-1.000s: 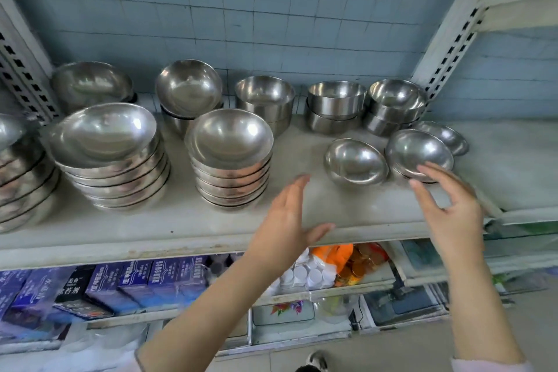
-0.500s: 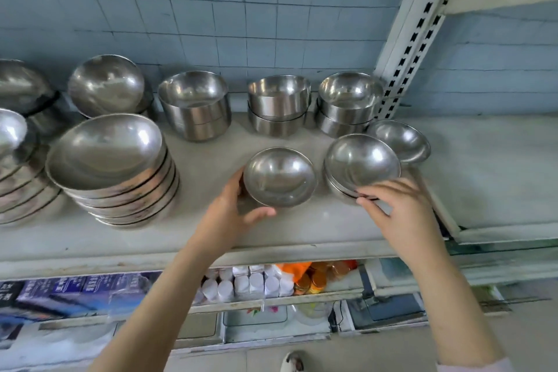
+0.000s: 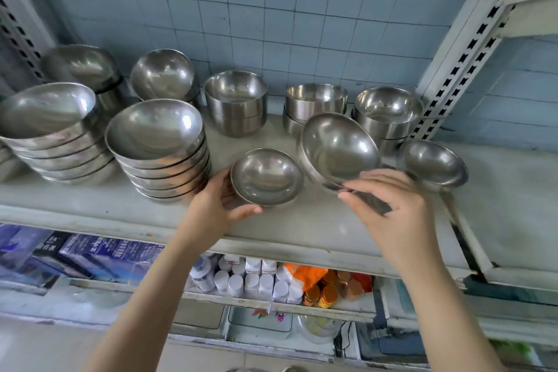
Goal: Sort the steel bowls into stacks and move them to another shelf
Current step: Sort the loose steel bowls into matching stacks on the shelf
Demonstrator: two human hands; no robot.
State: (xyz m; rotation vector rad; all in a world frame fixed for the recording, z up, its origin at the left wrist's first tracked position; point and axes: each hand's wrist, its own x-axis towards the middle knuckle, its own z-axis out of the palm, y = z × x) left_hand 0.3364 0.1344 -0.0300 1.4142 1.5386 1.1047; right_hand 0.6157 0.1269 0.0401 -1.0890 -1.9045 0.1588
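Note:
My left hand (image 3: 216,207) grips the near left rim of a small steel bowl (image 3: 267,177) that rests on the white shelf (image 3: 90,205). My right hand (image 3: 392,208) holds a slightly larger steel bowl (image 3: 339,148) by its front rim, lifted and tilted towards me; it may be more than one nested bowl. Another small bowl (image 3: 433,163) sits on the shelf just right of it. Tall stacks of wide bowls (image 3: 157,145) stand to the left.
Deep straight-sided bowls (image 3: 237,100) stand in short stacks along the tiled back wall. A slotted white upright (image 3: 462,39) rises at the right. Below the shelf lie small white bottles (image 3: 241,278) and blue boxes (image 3: 99,254).
My right hand has lifted and tilted its bowl off the shelf. My left hand has closed more firmly on the small bowl's rim. The view has shifted a little.

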